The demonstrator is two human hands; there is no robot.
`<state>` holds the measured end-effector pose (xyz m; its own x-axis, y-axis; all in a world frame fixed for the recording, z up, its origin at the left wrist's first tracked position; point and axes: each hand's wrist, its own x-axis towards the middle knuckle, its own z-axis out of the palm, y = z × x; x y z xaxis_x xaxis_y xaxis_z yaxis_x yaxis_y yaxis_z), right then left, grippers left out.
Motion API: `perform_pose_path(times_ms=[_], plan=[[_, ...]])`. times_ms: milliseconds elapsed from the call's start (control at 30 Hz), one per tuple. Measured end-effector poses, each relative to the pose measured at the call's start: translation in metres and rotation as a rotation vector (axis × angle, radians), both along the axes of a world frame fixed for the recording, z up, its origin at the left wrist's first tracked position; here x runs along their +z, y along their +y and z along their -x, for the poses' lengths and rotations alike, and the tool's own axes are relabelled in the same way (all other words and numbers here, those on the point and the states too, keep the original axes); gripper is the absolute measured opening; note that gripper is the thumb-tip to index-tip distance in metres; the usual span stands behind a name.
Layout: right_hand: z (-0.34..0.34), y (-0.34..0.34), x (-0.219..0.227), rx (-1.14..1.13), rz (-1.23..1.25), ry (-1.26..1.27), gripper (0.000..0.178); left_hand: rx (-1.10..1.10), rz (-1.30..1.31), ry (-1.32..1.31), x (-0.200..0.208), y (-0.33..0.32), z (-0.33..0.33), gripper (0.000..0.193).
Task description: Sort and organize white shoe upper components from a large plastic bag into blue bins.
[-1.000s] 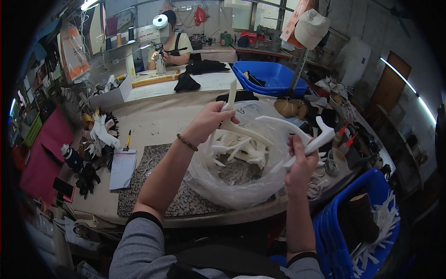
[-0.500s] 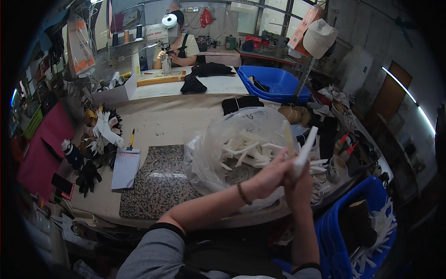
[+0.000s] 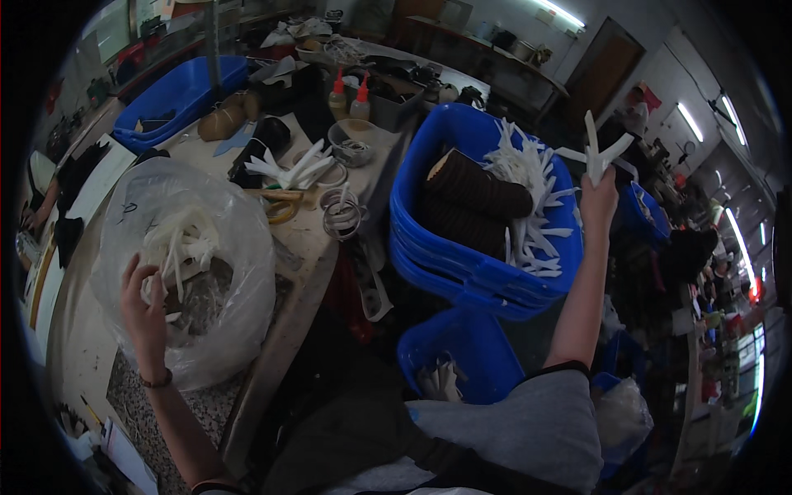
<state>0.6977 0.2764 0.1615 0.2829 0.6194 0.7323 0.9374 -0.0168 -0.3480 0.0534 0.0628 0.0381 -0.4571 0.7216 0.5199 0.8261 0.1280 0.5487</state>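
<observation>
My right hand (image 3: 600, 198) is raised beyond the right edge of a blue plastic basket (image 3: 404, 219), closed around a few white strips (image 3: 592, 153) that fan out above the fingers. My left hand (image 3: 147, 318) is at the mouth of a clear plastic bag (image 3: 243, 289), its fingers apart and curved, with nothing visibly held. White forked pieces (image 3: 183, 243) lie inside that bag. In the blue basket, dark brown ribbed rolls (image 3: 478, 194) lie beside a heap of white strips (image 3: 536, 198).
Beyond the bag, a bunch of white strips (image 3: 297, 169), yellow-handled scissors (image 3: 283, 206) and a clear tub (image 3: 353, 144) sit on the table. Two red-tipped bottles (image 3: 360, 107) stand farther back. A lower blue bin (image 3: 487, 355) stands below the basket.
The view has swung right. My hands, together over the bag before, are now far apart: the right has carried white strips out past the basket, the left has come down by the bag.
</observation>
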Motion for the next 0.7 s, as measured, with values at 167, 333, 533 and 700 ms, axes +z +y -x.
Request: perform_pose_path(times_ms=[167, 333, 533, 700], plan=[[-0.077, 0.065, -0.128, -0.362, 0.486, -0.138, 0.046, 0.518, 0.116, 0.345, -0.014, -0.025, 0.024, 0.016], [-0.128, 0.077, -0.188, -0.063, 1.074, -0.128, 0.084, 0.514, 0.214, 0.276, -0.003, -0.043, 0.018, 0.034], [0.111, -0.009, -0.051, 0.284, 0.341, -0.298, 0.043, 0.376, 0.182, 0.15, -0.025, -0.037, 0.037, 0.05], [0.41, -0.089, -0.037, 1.717, 0.386, -0.249, 0.029, 0.453, 0.357, 0.014, -0.025, -0.068, 0.045, 0.068]])
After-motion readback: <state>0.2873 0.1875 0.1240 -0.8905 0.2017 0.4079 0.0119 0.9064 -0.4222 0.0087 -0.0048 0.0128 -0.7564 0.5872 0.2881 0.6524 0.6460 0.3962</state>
